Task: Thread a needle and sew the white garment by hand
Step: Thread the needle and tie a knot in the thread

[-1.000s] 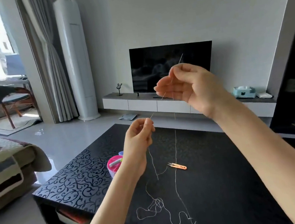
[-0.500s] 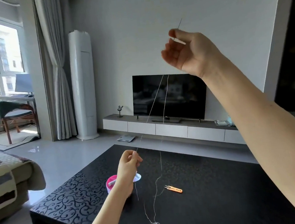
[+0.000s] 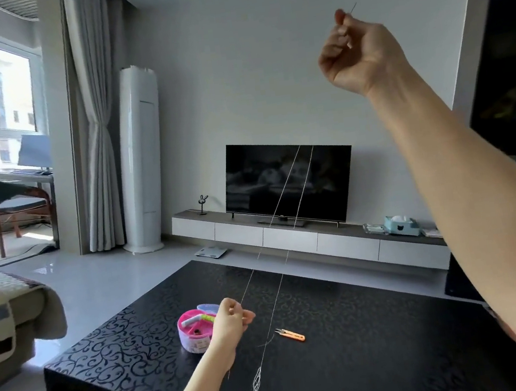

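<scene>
Pinches needle (image 3: 353,9) in right hand (image 3: 359,53) grip, raised high. Pinches thread (image 3: 284,189) in left hand (image 3: 230,323) grip, low over black surface (image 3: 382,342), beside pink box (image 3: 192,337). Holds two strands taut between.

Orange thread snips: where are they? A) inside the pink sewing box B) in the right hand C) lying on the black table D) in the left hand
C: the orange thread snips lie on the black table, beside the hanging thread, apart from the left hand and pink sewing box.
</scene>
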Demonstrator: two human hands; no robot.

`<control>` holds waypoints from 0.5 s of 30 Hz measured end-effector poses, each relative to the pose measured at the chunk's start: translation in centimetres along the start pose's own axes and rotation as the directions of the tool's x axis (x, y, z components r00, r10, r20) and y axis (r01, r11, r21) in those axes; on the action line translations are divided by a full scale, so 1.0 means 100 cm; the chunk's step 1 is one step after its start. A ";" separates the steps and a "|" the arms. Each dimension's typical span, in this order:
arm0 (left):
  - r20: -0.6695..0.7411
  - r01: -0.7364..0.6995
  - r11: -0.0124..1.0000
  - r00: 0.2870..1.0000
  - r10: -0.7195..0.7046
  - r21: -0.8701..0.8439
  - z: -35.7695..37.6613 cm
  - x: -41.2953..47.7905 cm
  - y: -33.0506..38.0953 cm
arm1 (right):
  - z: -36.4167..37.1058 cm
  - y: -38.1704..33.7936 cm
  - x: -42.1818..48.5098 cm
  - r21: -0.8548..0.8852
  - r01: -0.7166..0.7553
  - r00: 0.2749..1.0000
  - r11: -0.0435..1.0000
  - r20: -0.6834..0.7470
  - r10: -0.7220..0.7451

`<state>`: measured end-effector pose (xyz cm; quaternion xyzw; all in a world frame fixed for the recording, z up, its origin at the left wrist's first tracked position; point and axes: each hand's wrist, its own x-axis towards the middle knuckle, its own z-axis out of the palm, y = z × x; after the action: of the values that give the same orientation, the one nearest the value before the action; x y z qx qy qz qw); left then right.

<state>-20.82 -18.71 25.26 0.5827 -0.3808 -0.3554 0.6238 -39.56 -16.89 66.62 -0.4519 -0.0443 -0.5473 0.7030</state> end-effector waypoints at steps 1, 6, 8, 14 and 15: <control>0.005 0.025 1.000 1.000 -0.025 0.000 0.001 -0.001 -0.006 | 0.001 -0.004 0.000 0.005 0.009 1.000 1.000 -0.008 -0.009; 0.093 0.141 0.985 0.987 -0.131 -0.099 0.008 -0.020 -0.027 | -0.001 -0.015 -0.001 0.046 0.038 0.998 0.998 -0.047 -0.036; 0.129 0.161 0.983 0.980 -0.149 -0.090 0.012 -0.025 -0.032 | -0.004 -0.014 -0.001 0.033 0.039 0.997 0.999 -0.067 -0.036; 0.198 0.227 0.971 0.958 -0.210 -0.071 0.015 -0.038 -0.048 | -0.009 -0.002 -0.004 0.077 0.026 0.994 0.997 -0.104 -0.018; 0.208 0.237 0.968 0.954 -0.216 -0.081 0.016 -0.043 -0.053 | -0.011 0.000 -0.005 0.094 0.030 0.994 0.995 -0.108 -0.020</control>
<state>-24.17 -15.95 19.79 0.5507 -0.3522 -0.5002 0.5679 -40.22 -17.24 65.71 -0.3871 -0.0385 -0.5768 0.7183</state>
